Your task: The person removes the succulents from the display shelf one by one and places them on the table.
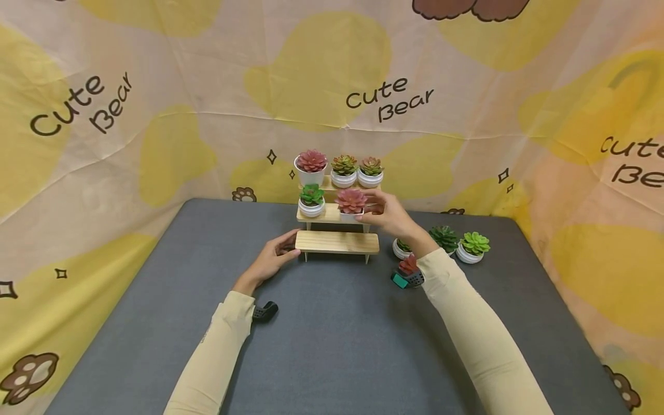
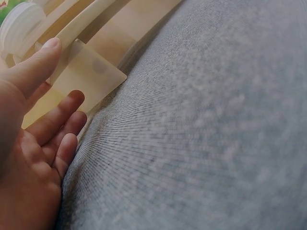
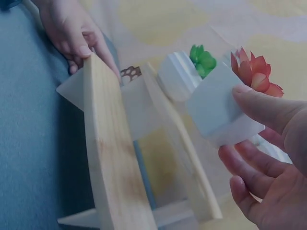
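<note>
A three-step wooden plant stand [image 1: 337,242] stands on the grey table. My left hand [image 1: 271,256] holds the left end of its lowest step; in the right wrist view the thumb lies at the board's near corner, a finger along its far side. My right hand [image 1: 386,213] pinches a pink potted succulent [image 1: 351,203] by its white angular pot [image 3: 216,105], at the right part of the middle step. Whether the pot's base touches the board cannot be told. Left of it on that step sits a small green succulent [image 1: 311,199] in a round ribbed pot.
On the top step stand a pink succulent [image 1: 311,167], a red-green succulent [image 1: 344,171] and another reddish one [image 1: 370,172]. Right of the stand, a bright green succulent [image 1: 472,248], a dark green succulent [image 1: 443,237] and others partly hidden by my right arm stand on the table [image 1: 332,346].
</note>
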